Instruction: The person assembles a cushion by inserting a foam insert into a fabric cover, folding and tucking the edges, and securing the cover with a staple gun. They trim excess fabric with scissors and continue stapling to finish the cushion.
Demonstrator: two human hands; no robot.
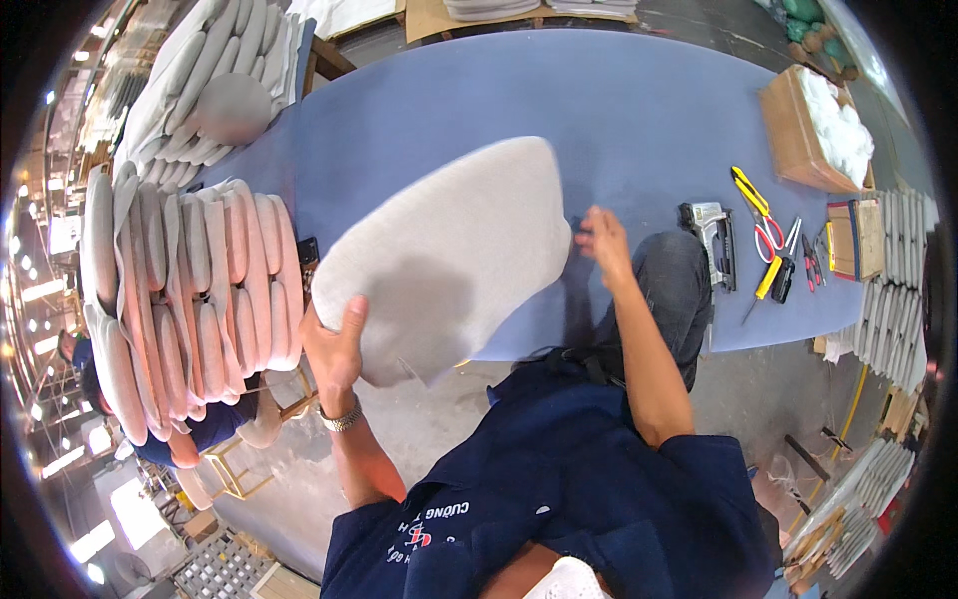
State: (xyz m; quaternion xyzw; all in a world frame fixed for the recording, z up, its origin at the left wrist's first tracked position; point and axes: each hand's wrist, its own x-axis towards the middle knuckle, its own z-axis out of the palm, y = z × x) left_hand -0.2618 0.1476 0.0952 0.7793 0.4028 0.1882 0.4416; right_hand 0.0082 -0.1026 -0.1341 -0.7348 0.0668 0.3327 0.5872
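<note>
Holding a gray cushion (pixel 469 220) by its near left side, the left hand (pixel 334 344) is pressing its thumb on the face. The cushion is leaning over the near edge of the blue surface (pixel 399 110). The right hand (pixel 606 245) is hanging just beside it, fingers loosely bent, holding nothing. Since only one hand is gripping, the cushion could be slipping toward the floor (pixel 299 469) if that thumb is letting go.
</note>
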